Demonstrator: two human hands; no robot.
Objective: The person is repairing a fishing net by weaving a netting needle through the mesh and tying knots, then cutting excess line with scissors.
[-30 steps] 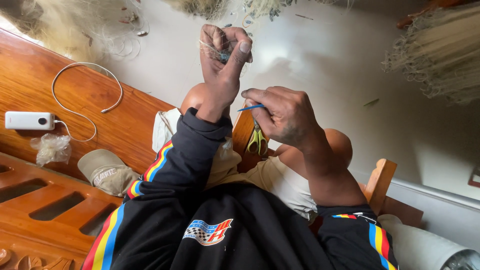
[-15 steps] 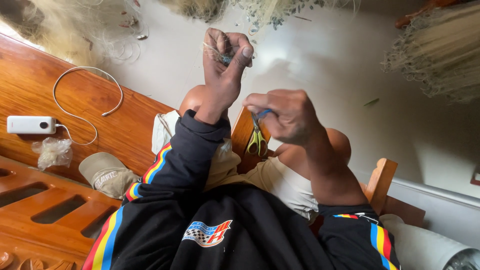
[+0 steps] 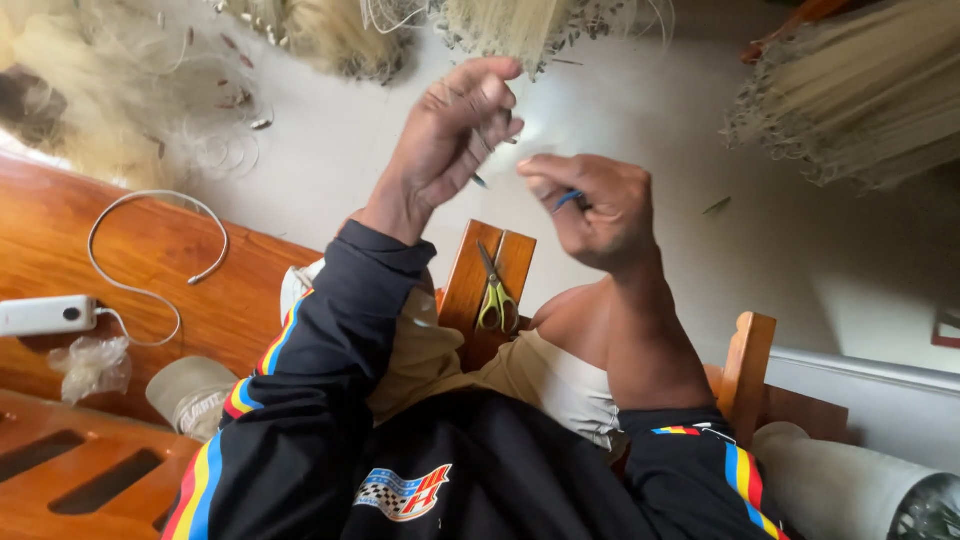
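Blue plastic shows between the fingers of the right hand (image 3: 600,215), a small slim tool (image 3: 567,200) pinched near the thumb; its full shape is hidden by the grip. That hand is curled nearly closed around it. The left hand (image 3: 455,130) is raised just beside the right, up and to its left, fingers bent and loosely gathered, thumb toward the forefinger; a short dark sliver (image 3: 481,181) pokes out below the fingers. Whether a fine line runs between the two hands cannot be told against the pale floor.

Landmark: the wooden stool (image 3: 497,275) between the person's knees.
- Green-handled scissors (image 3: 493,292) lie on the stool's top, blades pointing away from the person.
- Both hands hover above and beyond the stool, well clear of the scissors.
- Left of the stool, a polished wooden bench (image 3: 150,260) carries a white cable (image 3: 150,250), a white power bank (image 3: 45,315), a crumpled clear bag (image 3: 92,365) and a khaki cap (image 3: 190,395).
- Beyond the stool, heaps of pale fishing net (image 3: 860,90) lie on the light floor, to the far right and across the top.

Sleeves are black with red, yellow and blue stripes.
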